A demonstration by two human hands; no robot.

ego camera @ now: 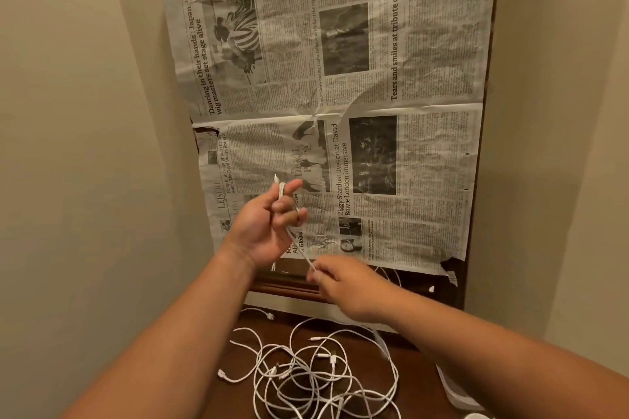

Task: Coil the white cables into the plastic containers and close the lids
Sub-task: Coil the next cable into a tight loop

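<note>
White cables (306,374), thin and flexible with small plugs at their ends, lie in a loose tangle on the dark brown wooden tabletop (418,381) at the bottom of your view, just below your forearms. Their loops overlap one another, and several plug ends poke out of the heap.

A single white cable (302,251) is up in the air between your hands, above the far part of the table. Your left hand (269,224) is raised with the palm towards you and its fingers curled. A few turns of that cable are wound round the fingers, and your thumb lies across them. One small white plug end (275,177) sticks up above your index finger.

From there the cable runs taut, down and to the right, to your right hand (343,282). That hand pinches it between thumb and fingertips, knuckles upward. Beyond the pinch the hand hides the cable, so you cannot tell where it leads.

Behind both hands a large sheet of grey printed newspaper (374,78), torn at its lower right corner, covers an upright dark wooden frame (282,284). Plain beige walls (85,112) stand on either side. A flat white object (452,384) sits at the table's right edge, partly cut off; you cannot tell what it is.
</note>
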